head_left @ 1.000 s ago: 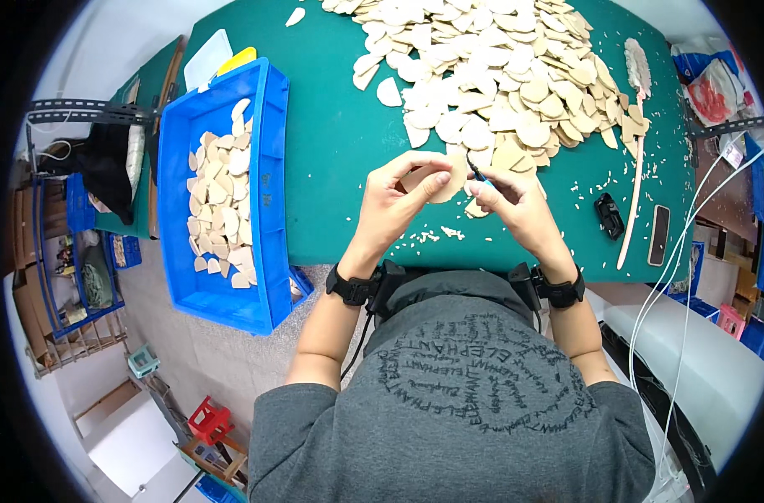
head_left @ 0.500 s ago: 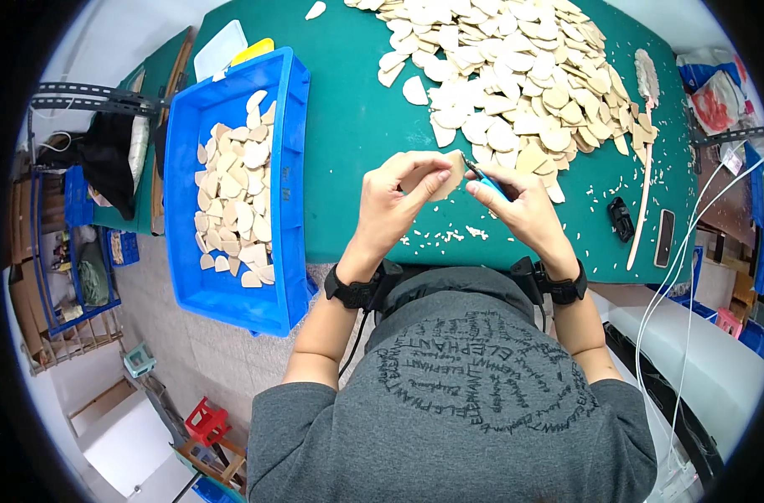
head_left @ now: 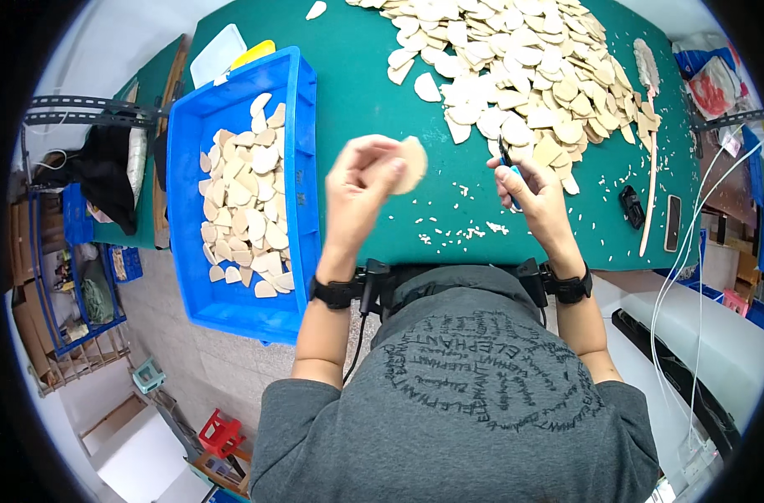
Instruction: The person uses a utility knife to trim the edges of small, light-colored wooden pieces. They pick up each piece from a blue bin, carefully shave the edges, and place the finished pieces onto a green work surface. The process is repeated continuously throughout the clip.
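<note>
A: Which step is this, by the look of it?

B: Judging from the frame, one piece is between trim and drop-off. Left hand (head_left: 361,180), centre-left of frame, holds a pale wooden piece (head_left: 412,164) up over the green tabletop (head_left: 373,75). Grip is closed on it w/ thumb and fingertips, pinching its left edge.

A: And the other hand?

B: Right hand (head_left: 534,189), just right of centre, is closed round a blue-handled cutter (head_left: 507,163). Black tip sticks up toward the top of the frame. Can't tell if the blades are open or shut, too small. The two hands are apart, nothing bridging them.

A: Which way does the piece point?

B: Roughly a rounded leaf shape, and somewhat blurred. Long axis runs near vertical in the frame, tilted a bit, broad face toward the camera. Which end is the narrow one I can't tell.

A: Next move calls for what?

B: My guess: carry the piece left to the blue bin (head_left: 235,193), left-centre of frame, which already has a layer of like pieces. Needs only a loose release over the bin, no precision. Then a fresh one from the big pile (head_left: 533,71) at upper right. Small chips (head_left: 461,230) lie on the tabletop below the hands.
</note>
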`<state>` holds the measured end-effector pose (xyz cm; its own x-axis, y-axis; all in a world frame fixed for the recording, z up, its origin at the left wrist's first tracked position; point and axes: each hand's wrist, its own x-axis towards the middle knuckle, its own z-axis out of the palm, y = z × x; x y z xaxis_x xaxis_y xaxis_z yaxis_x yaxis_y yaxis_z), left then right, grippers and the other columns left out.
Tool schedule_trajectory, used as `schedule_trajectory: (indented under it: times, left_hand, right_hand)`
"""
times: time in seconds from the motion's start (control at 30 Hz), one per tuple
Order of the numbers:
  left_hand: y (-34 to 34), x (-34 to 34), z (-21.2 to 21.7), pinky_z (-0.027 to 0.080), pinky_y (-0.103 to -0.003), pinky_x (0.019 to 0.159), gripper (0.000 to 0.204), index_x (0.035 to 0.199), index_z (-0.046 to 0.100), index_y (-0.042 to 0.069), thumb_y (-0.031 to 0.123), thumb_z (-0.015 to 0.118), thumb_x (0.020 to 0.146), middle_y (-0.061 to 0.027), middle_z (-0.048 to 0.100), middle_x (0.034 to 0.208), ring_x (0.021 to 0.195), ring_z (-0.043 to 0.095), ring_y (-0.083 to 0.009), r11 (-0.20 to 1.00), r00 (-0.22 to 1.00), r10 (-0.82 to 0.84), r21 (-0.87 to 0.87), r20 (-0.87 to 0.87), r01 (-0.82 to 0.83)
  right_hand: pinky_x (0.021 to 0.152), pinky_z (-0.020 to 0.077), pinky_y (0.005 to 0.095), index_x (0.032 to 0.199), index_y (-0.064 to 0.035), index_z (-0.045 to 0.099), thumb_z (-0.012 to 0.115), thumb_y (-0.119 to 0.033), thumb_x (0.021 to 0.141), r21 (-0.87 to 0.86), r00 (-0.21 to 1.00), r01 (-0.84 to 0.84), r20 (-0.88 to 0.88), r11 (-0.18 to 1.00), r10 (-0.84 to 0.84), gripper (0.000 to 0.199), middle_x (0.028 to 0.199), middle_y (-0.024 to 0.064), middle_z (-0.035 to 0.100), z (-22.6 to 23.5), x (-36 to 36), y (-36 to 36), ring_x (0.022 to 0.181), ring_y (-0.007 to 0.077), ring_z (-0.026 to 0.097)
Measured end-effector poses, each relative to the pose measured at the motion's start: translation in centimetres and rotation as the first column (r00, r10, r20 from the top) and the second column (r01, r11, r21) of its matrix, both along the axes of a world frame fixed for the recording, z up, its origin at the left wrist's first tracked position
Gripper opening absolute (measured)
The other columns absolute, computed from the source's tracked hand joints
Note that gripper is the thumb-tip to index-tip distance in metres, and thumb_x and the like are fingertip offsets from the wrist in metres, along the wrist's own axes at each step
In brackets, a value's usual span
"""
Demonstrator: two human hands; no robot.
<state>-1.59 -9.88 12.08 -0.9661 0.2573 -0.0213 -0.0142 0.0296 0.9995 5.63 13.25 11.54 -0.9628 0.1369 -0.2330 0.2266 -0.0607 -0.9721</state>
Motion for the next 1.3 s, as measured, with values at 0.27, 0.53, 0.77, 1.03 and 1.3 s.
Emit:
schedule_trajectory:
  times: [0.27,0.53,0.77,1.03,1.3]
  left_hand:
    - [-5.1,-5.8,-4.1,0.035,-0.040,0.093,0.025,0.101,0.060,0.004,0.017,0.066,0.081,-0.0114,0.056,0.103,0.103,0.048,-0.0277,0.596,0.674,0.334,-0.407,-0.658,-0.692]
    - [17.6,-7.9,-16.2,0.045,-0.041,0.086,0.037,0.107,0.063,0.009,0.026,0.070,0.076,-0.0151,0.053,0.105,0.104,0.050,-0.0309,0.668,0.895,-0.373,-0.741,-0.247,0.074]
    - [19.1,-8.2,-16.8,0.046,-0.041,0.082,0.038,0.099,0.056,0.003,0.023,0.073,0.072,-0.0159,0.058,0.095,0.098,0.054,-0.0329,0.647,0.915,-0.376,-0.749,-0.147,0.146]
    - [15.3,-2.9,-8.1,0.046,-0.028,0.074,0.035,0.105,0.045,0.003,0.026,0.062,0.085,-0.0065,0.060,0.085,0.079,0.059,-0.0164,0.937,0.911,-0.348,0.087,0.221,0.337]
    - [13.7,0.1,-1.5,0.047,-0.022,0.074,0.035,0.122,0.047,0.002,0.012,0.058,0.091,-0.0038,0.054,0.098,0.086,0.054,-0.0093,0.949,0.949,-0.313,0.019,-0.039,0.314]
  right_hand:
    - [0.057,0.0413,0.0180,0.105,0.0001,0.062,0.062,-0.020,0.089,-0.028,0.989,0.144,0.032,0.989,-0.143,0.026,0.080,0.0004,0.059,-1.7,2.1,3.9,0.065,0.0039,0.050]
    - [0.059,0.0399,0.0180,0.106,-0.0012,0.063,0.064,-0.022,0.087,0.091,0.986,0.156,0.049,0.984,-0.161,0.028,0.083,-0.0023,0.059,-0.9,3.6,7.1,0.070,0.0029,0.049]
    - [0.060,0.0408,0.0180,0.103,0.0003,0.063,0.065,-0.021,0.087,0.081,0.967,0.223,0.104,0.971,-0.231,0.027,0.081,-0.0020,0.058,-1.4,4.9,10.4,0.071,0.0035,0.050]
    - [0.070,0.0445,0.0203,0.104,0.0018,0.063,0.066,-0.025,0.086,0.015,0.994,0.028,0.108,1.000,-0.029,0.032,0.090,0.0021,0.063,-1.1,1.6,9.7,0.079,0.0065,0.055]
    - [0.069,0.0437,0.0200,0.108,-0.0001,0.063,0.065,-0.025,0.087,-0.042,0.983,-0.141,0.113,0.989,0.145,0.033,0.091,0.0018,0.062,0.0,0.0,9.5,0.079,0.0055,0.054]
